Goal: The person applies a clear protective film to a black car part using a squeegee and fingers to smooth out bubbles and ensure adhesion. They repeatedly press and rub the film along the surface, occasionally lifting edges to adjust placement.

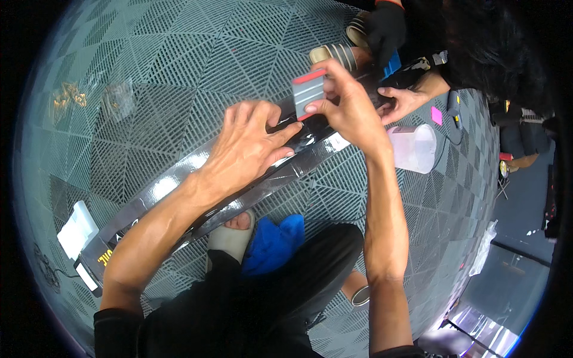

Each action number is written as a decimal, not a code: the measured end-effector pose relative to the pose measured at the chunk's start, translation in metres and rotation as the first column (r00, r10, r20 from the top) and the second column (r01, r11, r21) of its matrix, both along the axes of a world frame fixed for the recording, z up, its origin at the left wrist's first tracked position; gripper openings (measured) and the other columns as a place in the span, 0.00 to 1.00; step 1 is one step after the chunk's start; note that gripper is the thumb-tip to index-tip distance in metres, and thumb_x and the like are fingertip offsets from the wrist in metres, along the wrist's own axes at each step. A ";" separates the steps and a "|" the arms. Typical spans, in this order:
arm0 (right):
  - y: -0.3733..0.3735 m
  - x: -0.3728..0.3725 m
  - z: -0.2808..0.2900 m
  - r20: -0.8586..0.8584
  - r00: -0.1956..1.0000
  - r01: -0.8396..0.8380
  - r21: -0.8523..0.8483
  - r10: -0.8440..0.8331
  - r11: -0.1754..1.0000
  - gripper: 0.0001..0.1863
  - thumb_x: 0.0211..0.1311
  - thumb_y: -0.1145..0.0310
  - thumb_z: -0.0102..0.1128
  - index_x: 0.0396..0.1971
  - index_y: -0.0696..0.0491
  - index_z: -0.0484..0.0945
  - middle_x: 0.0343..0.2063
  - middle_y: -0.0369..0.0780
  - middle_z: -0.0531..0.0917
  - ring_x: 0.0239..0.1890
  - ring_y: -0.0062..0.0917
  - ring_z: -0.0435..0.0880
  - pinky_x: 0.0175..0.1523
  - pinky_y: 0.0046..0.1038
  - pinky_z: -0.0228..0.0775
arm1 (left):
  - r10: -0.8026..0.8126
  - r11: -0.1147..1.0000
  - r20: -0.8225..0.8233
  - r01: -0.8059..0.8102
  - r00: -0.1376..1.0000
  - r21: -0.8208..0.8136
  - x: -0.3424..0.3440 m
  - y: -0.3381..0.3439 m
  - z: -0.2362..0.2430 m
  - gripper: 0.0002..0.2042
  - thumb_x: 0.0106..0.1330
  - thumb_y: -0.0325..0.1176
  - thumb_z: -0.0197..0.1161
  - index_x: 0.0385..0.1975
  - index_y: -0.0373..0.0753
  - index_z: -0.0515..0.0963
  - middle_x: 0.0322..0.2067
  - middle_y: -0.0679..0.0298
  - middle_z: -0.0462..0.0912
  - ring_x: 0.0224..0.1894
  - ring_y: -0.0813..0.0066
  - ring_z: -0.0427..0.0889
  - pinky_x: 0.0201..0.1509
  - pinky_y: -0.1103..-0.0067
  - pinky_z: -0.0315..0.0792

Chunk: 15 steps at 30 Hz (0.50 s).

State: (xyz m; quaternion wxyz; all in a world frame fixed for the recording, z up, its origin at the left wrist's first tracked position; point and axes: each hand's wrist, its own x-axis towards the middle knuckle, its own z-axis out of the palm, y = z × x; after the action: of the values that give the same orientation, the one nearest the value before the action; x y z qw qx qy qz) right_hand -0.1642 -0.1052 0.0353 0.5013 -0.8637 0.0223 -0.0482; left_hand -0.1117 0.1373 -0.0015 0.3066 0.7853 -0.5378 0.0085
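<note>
A long glossy black panel [173, 173], like a strip of car trim, runs from lower left to upper right in front of me. My left hand [248, 137] rests on it, index finger and thumb stretched out toward the surface, the other fingers bent, holding nothing. Just right of it, my right hand [349, 107] grips a grey squeegee [308, 95] with red edges, lifted over the panel. At the panel's far end a co-worker's bare hand [400, 104] reaches in. Their black-gloved hand [387, 30] is by a blue scraper-like piece [391, 64].
A translucent plastic tub [415, 148] stands right of my right forearm, near a pink square [436, 115]. A blue cloth [274, 243] lies by my sandalled foot [230, 238]. Left are a white folded sheet [77, 230] and clear plastic scraps [119, 98] on the grey tiled floor [173, 77].
</note>
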 end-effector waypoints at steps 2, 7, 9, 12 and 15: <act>-0.004 0.000 0.001 -0.096 0.970 0.227 0.023 -0.224 0.974 0.28 0.62 0.85 0.71 0.61 0.54 0.74 0.38 0.45 0.92 0.39 0.27 0.90 0.47 0.34 0.81 | 0.020 0.999 0.013 -0.020 1.000 -0.037 -0.003 -0.002 -0.002 0.21 0.65 0.42 0.76 0.58 0.47 0.90 0.50 0.62 0.73 0.58 0.58 0.71 0.63 0.61 0.67; 0.006 -0.005 -0.003 0.052 0.998 0.043 -0.064 -0.039 0.997 0.28 0.62 0.85 0.69 0.61 0.56 0.73 0.35 0.49 0.89 0.39 0.39 0.91 0.47 0.38 0.80 | 0.050 0.994 0.024 -0.048 0.998 -0.098 -0.007 -0.004 -0.003 0.18 0.61 0.40 0.79 0.53 0.50 0.93 0.47 0.62 0.72 0.54 0.59 0.71 0.60 0.61 0.67; 0.008 -0.006 -0.003 0.002 0.999 0.040 -0.037 -0.040 0.998 0.27 0.62 0.86 0.68 0.60 0.56 0.73 0.35 0.48 0.90 0.41 0.36 0.92 0.49 0.37 0.81 | 0.057 0.992 0.020 -0.054 0.998 -0.113 -0.008 -0.004 -0.004 0.18 0.60 0.40 0.79 0.52 0.50 0.93 0.47 0.62 0.72 0.53 0.59 0.71 0.59 0.62 0.67; 0.006 -0.004 -0.004 0.068 0.992 0.107 -0.007 -0.106 0.994 0.27 0.62 0.85 0.69 0.61 0.56 0.73 0.38 0.47 0.92 0.44 0.32 0.93 0.50 0.36 0.82 | 0.076 0.991 0.025 -0.073 0.997 -0.111 -0.010 -0.004 -0.004 0.18 0.60 0.39 0.79 0.52 0.50 0.93 0.47 0.62 0.72 0.53 0.59 0.71 0.59 0.62 0.66; 0.004 -0.003 -0.004 0.031 0.994 0.103 -0.020 -0.102 0.995 0.29 0.63 0.85 0.69 0.63 0.55 0.73 0.38 0.47 0.91 0.44 0.33 0.92 0.49 0.36 0.81 | 0.083 0.992 -0.010 -0.084 0.996 -0.098 -0.012 -0.003 -0.003 0.18 0.60 0.39 0.79 0.52 0.50 0.93 0.46 0.61 0.72 0.53 0.59 0.71 0.59 0.63 0.66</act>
State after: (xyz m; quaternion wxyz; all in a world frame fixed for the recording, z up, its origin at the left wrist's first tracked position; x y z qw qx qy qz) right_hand -0.1674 -0.1011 0.0311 0.4891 -0.8659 0.0584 -0.0871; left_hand -0.1235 0.1347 -0.0045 0.3458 0.7912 -0.5023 0.0455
